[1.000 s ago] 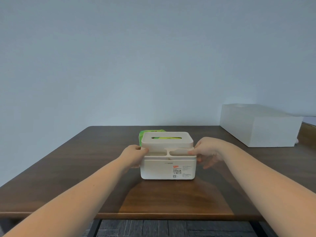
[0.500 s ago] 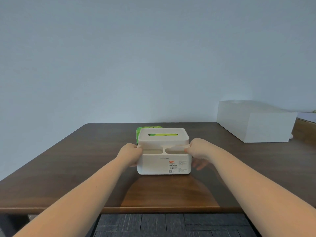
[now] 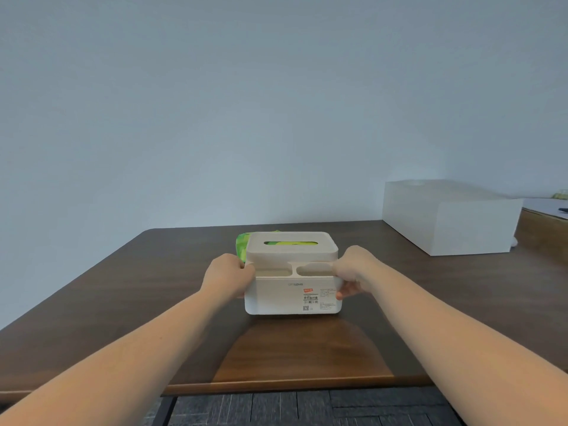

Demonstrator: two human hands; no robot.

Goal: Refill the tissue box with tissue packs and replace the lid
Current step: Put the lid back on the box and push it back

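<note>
A white tissue box (image 3: 276, 298) with a label on its front stands on the dark wooden table (image 3: 123, 302). Its lid (image 3: 292, 252) with a slot sits on the back part; green shows through the slot. Two front compartments lie open toward me. My left hand (image 3: 229, 279) grips the box's left side and my right hand (image 3: 353, 272) grips its right side. A green tissue pack (image 3: 242, 247) lies behind the box at its left, mostly hidden.
A large white rectangular box (image 3: 451, 219) stands at the table's back right. Beyond it is a lighter wooden surface (image 3: 541, 232) with papers. The table's front edge is near me, with grey floor below. A plain wall rises behind.
Both hands stay on the box's sides. My right fingers have curled closer onto the right side. The view has shifted slightly; the box stands in the same spot.
</note>
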